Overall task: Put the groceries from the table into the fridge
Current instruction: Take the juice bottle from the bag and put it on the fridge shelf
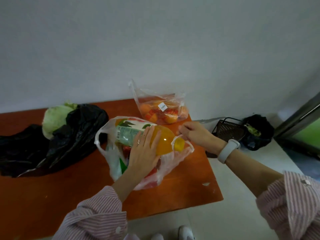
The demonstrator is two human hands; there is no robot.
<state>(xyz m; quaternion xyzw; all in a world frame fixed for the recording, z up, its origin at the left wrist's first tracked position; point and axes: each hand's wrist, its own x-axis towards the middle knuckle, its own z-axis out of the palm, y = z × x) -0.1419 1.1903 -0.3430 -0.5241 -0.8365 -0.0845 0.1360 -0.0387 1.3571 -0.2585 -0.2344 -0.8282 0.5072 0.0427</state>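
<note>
Unbagging step: near the desk's [52,196] right edge, the left hand [144,153] rests flat on the juice bottle [155,138]; the right hand [194,134] pinches the bag handle [180,136]. Next: pull the bag clear, then grip the bottle.

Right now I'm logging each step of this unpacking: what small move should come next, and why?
Probably slide the orange juice bottle out of the clear plastic bag. The left hand lies flat on the bottle, and the right hand pinches the bag handle by the cap, holding the mouth open.
</note>
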